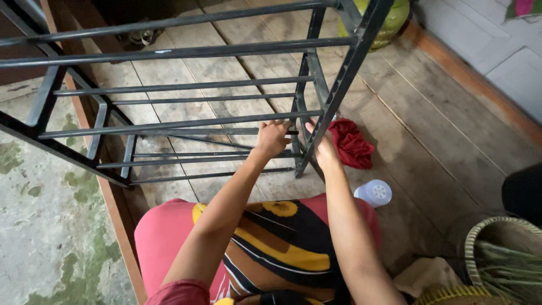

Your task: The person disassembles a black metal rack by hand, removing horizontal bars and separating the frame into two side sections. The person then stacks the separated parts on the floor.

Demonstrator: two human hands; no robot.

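From the head camera we look down on a dark metal rack (186, 90) standing on a wooden plank floor (429, 130), its thin bars running across the view. Our left hand (272, 138) reaches in among the lower bars, fingers curled around one thin bar near the rack's upright leg (330, 107). Our right hand (323, 148) sits just behind that slanted leg, touching it; the leg hides the fingers, so we cannot tell whether that hand is closed or loose. A crumpled red cloth (351, 145) lies on the planks just beside the right hand. A small white bottle with a blue cap (374, 193) stands near our right forearm. Our lap shows pink, black and yellow fabric (282, 237). A woven basket (497, 254) holding green stalks sits at the lower right, and a green rounded container (389, 22) at the top
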